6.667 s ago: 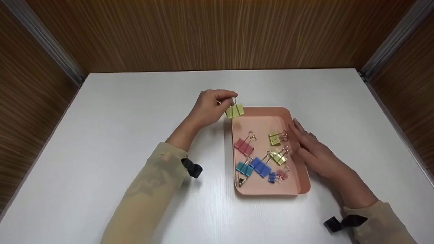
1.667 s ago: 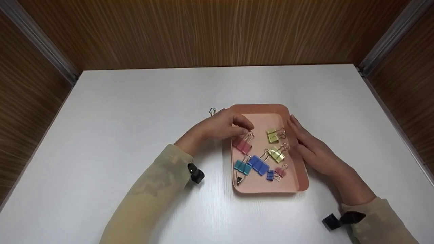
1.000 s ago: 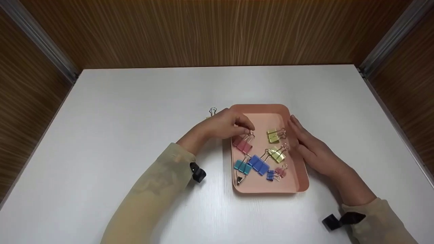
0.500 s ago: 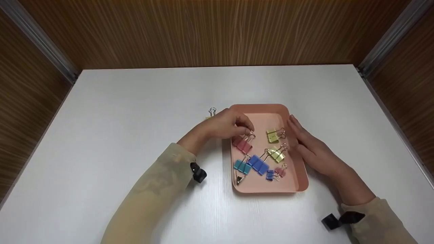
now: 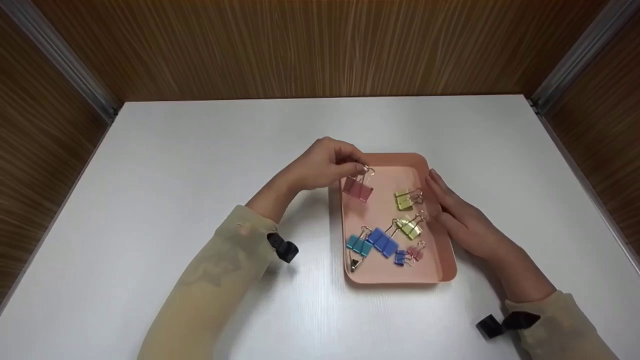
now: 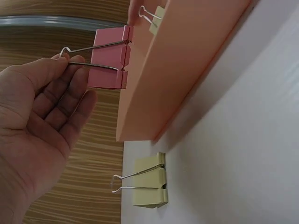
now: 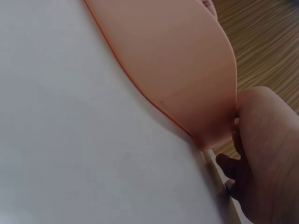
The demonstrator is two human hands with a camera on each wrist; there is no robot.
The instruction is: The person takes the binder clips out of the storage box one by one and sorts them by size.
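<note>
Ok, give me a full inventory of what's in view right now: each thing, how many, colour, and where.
Tray: one, salmon pink, on the table.
Pink clip: one, pinched by its wire handles, lifted above the tray's far left.
Clips lying in the tray: two yellow-green, one teal, two blue, one small pink.
Yellow clip: one, on the table outside the tray.
Table: one, white.
Walls: wood-grain brown.
Left hand: holds the pink clip.
Right hand: rests against the tray's right side.

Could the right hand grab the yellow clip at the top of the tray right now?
Probably yes. The right hand rests flat against the tray at its right wall, and that yellow clip lies just inside, uncovered. The left hand holds the pink clip further left, so nothing seems to block the way.
</note>
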